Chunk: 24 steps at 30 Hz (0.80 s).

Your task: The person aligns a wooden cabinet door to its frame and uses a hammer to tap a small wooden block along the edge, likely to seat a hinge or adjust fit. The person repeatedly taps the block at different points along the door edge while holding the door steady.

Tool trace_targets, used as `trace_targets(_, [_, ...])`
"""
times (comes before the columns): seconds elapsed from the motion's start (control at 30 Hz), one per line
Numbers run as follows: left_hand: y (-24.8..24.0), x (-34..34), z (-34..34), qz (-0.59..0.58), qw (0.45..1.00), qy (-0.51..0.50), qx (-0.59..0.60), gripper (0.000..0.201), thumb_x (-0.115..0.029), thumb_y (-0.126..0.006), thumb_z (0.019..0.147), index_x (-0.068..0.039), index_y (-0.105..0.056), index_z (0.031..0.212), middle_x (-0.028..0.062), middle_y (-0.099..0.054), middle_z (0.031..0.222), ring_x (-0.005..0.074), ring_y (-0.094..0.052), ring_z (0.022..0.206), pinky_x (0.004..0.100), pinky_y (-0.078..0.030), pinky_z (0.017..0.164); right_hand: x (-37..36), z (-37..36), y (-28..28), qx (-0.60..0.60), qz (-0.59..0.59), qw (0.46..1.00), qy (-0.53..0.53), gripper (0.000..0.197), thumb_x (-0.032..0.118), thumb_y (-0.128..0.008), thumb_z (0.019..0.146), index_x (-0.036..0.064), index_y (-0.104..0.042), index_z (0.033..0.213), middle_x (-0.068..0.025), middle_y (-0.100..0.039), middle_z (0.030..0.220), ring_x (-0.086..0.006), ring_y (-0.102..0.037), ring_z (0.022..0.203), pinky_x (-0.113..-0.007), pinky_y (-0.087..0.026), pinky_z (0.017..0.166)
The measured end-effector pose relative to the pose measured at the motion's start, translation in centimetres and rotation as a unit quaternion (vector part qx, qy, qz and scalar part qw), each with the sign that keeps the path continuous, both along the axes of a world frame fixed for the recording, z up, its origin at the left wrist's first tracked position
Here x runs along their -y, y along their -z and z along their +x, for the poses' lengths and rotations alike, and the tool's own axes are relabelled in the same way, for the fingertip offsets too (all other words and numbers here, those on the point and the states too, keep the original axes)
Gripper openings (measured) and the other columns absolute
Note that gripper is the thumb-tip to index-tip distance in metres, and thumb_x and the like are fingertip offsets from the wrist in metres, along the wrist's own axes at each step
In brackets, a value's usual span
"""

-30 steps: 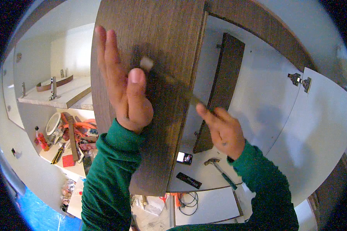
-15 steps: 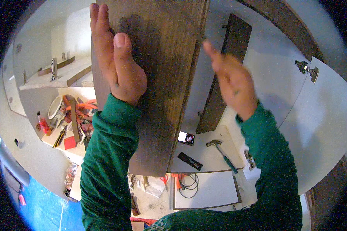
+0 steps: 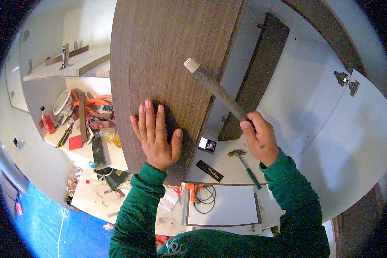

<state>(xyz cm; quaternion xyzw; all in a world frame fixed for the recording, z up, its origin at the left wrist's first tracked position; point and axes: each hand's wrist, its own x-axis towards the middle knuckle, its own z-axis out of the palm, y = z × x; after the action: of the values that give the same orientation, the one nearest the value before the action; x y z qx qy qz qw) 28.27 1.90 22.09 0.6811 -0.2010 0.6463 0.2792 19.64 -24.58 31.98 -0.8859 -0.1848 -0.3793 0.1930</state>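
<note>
A large brown wood-grain panel [image 3: 172, 56] stands in front of me, its lower end toward me. My left hand [image 3: 156, 137] lies flat against its face near the lower end, fingers stretched out. My right hand [image 3: 260, 139], to the right of the panel, is closed round one end of a dark rough rod with a pale blunt tip [image 3: 219, 92]. The rod slants up to the left and its tip overlaps the panel in view; whether it touches is unclear. The exact kind of rod cannot be made out.
Below the panel are a phone [image 3: 207, 145], a dark strip [image 3: 210, 171] and a hammer [image 3: 245, 167]. Nearer lies a white board [image 3: 228, 210] with an orange corded tool [image 3: 195, 192]. Cluttered tools and a red bottle [image 3: 47, 120] stand left; a hinged white door [image 3: 352, 142] is at right.
My left hand has come down the panel and now lies flat on it. My right hand has moved down, and the rod, blurred before, now shows clearly.
</note>
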Motion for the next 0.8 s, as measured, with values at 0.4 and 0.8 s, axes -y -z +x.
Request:
trace_targets(0.4, [0.6,-0.1,0.3,-0.011,1.000,0.019,-0.006,0.065,-0.033,-0.060,0.096,0.001,-0.049,0.150,0.0258,-0.042,0.160,0.0426,-0.035,0.152,0.0608,-0.013,0.125,-0.3,1.5,-0.3,0.040,0.003,0.999,0.007,0.028,0.030,-0.065,0.103,0.0041,-0.061,0.094,-0.0207,-0.062,0.077,-0.0433,-0.061,0.067,-0.047,-0.046,0.059])
trace_targets(0.8, [0.4,-0.1,0.2,-0.011,1.000,0.012,-0.015,0.066,-0.033,-0.062,0.094,0.002,-0.049,0.150,0.0250,-0.042,0.160,0.0420,-0.035,0.152,0.0602,-0.012,0.126,-2.3,1.2,-2.7,0.078,-0.004,0.997,0.010,0.034,0.035,-0.067,0.102,0.0052,-0.061,0.086,-0.0191,-0.060,0.072,-0.0417,-0.060,0.063,-0.046,-0.046,0.056])
